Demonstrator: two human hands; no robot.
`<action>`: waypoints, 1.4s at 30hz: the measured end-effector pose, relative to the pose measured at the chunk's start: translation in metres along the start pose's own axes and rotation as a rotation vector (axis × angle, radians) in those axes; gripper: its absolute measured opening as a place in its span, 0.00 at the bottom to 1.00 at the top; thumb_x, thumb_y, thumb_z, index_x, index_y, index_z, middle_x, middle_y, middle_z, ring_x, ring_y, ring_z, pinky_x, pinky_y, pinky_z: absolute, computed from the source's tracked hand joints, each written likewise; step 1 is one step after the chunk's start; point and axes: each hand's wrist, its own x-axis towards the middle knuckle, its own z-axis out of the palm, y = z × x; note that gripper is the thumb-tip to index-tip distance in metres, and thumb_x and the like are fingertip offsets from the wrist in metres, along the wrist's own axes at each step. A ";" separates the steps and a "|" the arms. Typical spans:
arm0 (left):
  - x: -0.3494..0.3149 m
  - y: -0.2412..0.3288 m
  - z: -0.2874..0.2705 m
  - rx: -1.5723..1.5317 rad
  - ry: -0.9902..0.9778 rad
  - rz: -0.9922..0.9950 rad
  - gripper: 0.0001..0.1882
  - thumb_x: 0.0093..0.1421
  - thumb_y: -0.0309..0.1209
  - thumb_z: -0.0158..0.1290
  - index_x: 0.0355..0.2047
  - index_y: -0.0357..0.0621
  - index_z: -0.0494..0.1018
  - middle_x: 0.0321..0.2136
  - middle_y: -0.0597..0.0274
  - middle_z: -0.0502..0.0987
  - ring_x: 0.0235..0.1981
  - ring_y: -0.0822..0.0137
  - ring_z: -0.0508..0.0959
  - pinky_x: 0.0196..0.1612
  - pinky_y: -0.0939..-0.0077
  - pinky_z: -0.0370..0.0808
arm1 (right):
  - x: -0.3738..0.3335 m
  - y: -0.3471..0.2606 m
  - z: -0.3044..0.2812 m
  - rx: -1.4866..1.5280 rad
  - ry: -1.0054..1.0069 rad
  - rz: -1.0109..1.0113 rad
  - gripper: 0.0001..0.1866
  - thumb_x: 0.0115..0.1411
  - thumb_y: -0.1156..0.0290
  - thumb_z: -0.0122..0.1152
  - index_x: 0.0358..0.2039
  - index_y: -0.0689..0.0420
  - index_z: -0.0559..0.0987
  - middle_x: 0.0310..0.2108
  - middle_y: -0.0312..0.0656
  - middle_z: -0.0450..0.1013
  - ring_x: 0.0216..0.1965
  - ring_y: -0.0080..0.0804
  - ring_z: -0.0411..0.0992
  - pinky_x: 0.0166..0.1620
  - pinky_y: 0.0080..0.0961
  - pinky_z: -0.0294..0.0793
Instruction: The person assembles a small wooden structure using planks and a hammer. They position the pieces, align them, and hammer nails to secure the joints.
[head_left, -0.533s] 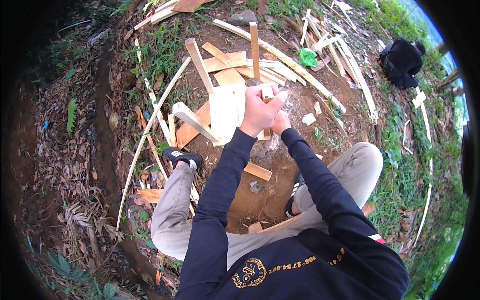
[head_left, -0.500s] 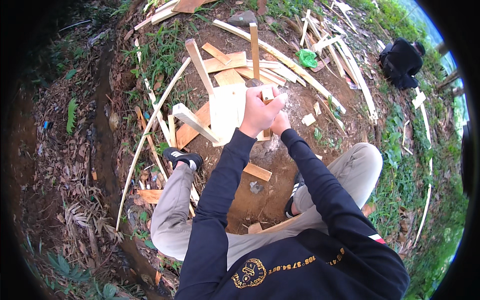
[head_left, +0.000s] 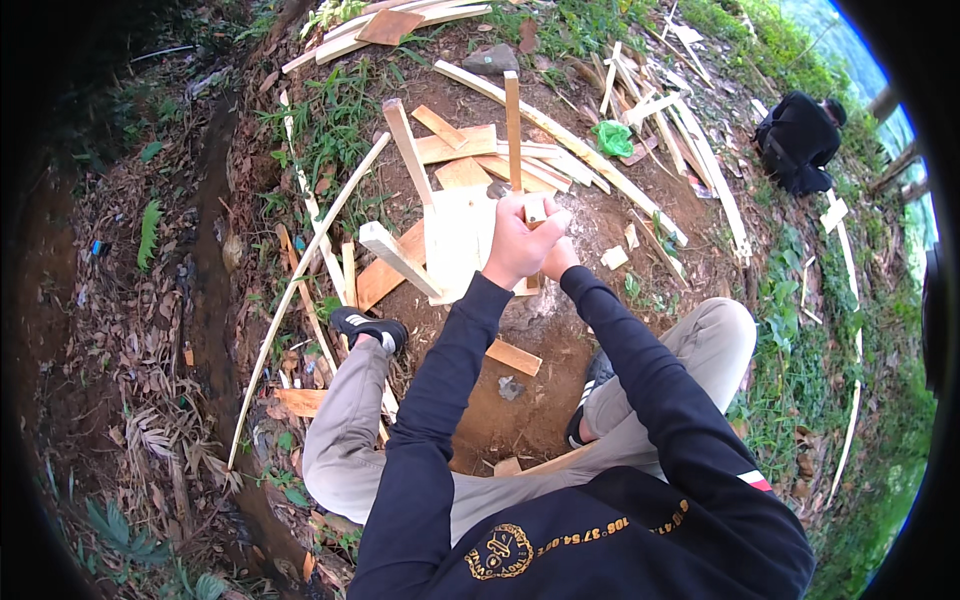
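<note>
In front of me lies an upturned wooden stool, its pale square seat (head_left: 461, 235) facing up and its legs pointing upward. Two legs stand on its left side, a far left leg (head_left: 408, 150) and a near left leg (head_left: 395, 260); a far right leg (head_left: 513, 130) rises behind my hands. My left hand (head_left: 515, 248) is closed around the near right leg (head_left: 536, 211), whose squared end shows above the thumb. My right hand (head_left: 561, 258) is closed beside and partly behind it, low on the same leg; its fingers are mostly hidden.
Boards (head_left: 455, 148) and offcuts lie beyond the stool. A long curved strip (head_left: 300, 290) runs along the left, another strip (head_left: 570, 140) across the far right. A small block (head_left: 514, 357) lies between my feet. A green plastic bag (head_left: 612, 138) and a crouching person (head_left: 800, 143) are farther right.
The view has tilted slightly, so the stool and ground sit a little lower in the picture. Both hands keep their grip on the near right leg.
</note>
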 end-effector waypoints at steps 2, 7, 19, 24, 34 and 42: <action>0.002 0.000 0.004 0.002 0.001 0.012 0.14 0.57 0.21 0.53 0.16 0.41 0.65 0.12 0.71 0.66 0.13 0.81 0.64 0.16 0.83 0.59 | -0.002 0.004 -0.009 -0.010 0.022 0.043 0.16 0.50 0.61 0.67 0.22 0.59 0.73 0.22 0.51 0.73 0.27 0.52 0.73 0.34 0.42 0.72; -0.011 0.000 -0.007 -0.044 0.069 -0.015 0.13 0.57 0.21 0.53 0.16 0.41 0.65 0.12 0.70 0.67 0.13 0.81 0.65 0.16 0.83 0.61 | -0.021 -0.032 -0.070 -0.140 0.186 0.147 0.26 0.51 0.50 0.68 0.18 0.62 0.72 0.19 0.53 0.70 0.23 0.51 0.70 0.32 0.44 0.69; -0.004 0.010 -0.001 0.058 0.016 0.049 0.14 0.53 0.25 0.57 0.14 0.41 0.67 0.11 0.75 0.66 0.15 0.84 0.62 0.18 0.83 0.57 | -0.060 -0.234 -0.323 -0.063 0.024 0.115 0.18 0.69 0.58 0.50 0.42 0.63 0.73 0.15 0.39 0.65 0.18 0.24 0.63 0.25 0.28 0.62; -0.005 0.009 -0.003 0.047 0.047 0.047 0.14 0.53 0.24 0.56 0.13 0.41 0.66 0.11 0.75 0.66 0.14 0.84 0.62 0.18 0.83 0.58 | -0.043 -0.278 -0.334 -0.343 -0.333 -0.246 0.13 0.67 0.63 0.50 0.30 0.60 0.70 0.15 0.50 0.61 0.18 0.50 0.63 0.25 0.40 0.60; -0.007 0.005 -0.002 -0.005 0.103 -0.008 0.14 0.53 0.23 0.56 0.13 0.41 0.66 0.11 0.74 0.66 0.14 0.84 0.62 0.18 0.82 0.58 | -0.027 -0.277 -0.322 -0.569 -0.331 -0.443 0.15 0.68 0.62 0.50 0.30 0.60 0.65 0.15 0.51 0.62 0.18 0.53 0.65 0.24 0.43 0.61; -0.005 0.007 -0.006 -0.023 0.035 -0.013 0.13 0.52 0.23 0.57 0.13 0.40 0.67 0.11 0.75 0.66 0.15 0.85 0.62 0.18 0.82 0.58 | -0.022 -0.275 -0.326 -0.522 -0.445 -0.366 0.12 0.68 0.64 0.50 0.33 0.60 0.69 0.15 0.51 0.60 0.18 0.52 0.65 0.25 0.43 0.61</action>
